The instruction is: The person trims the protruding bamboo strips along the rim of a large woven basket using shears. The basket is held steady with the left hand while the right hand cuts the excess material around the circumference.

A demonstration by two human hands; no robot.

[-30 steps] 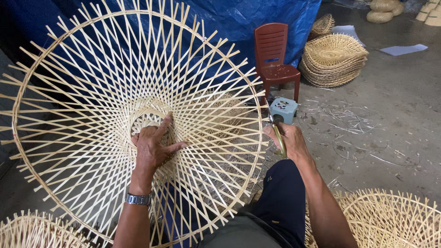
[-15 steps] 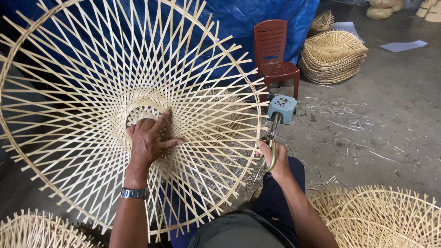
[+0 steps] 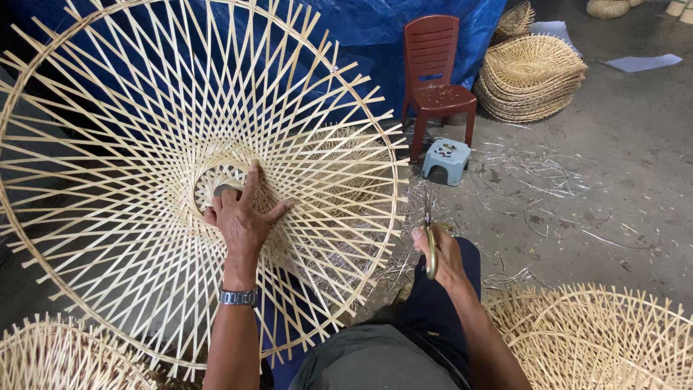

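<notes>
Pale split bamboo makes up nearly everything here, and the biggest piece is the round open-weave frame (image 3: 180,180), a wide shallow dish of thin flat strips crossing in a starburst lattice, bound by a bent hoop at the rim and a small ring at the hub; it stands tilted on the person's lap, filling the left half of the view. Behind it hangs a glossy blue tarpaulin (image 3: 404,29), wrinkled and smooth against the rough grey concrete floor (image 3: 606,188), which is littered with curled shavings. Similar woven frames (image 3: 606,339) lie at the lower right and lower left, and a stack of finished frames (image 3: 533,76) nests one in another at the back, holding nothing but each other. A red plastic chair (image 3: 437,72) stands near a small pale blue stool (image 3: 446,160). The left hand (image 3: 242,217), fingers spread apart, presses flat on the lattice just beside the hub ring, a metal watch (image 3: 239,297) on its wrist. The right hand (image 3: 440,253) is closed around the yellowish handles of a pair of scissors (image 3: 430,238), blades pointing up, just beside the frame's rim. Compared with half a second ago, the right hand has dropped slightly nearer the lap, while the left hand stays planted at the hub.
</notes>
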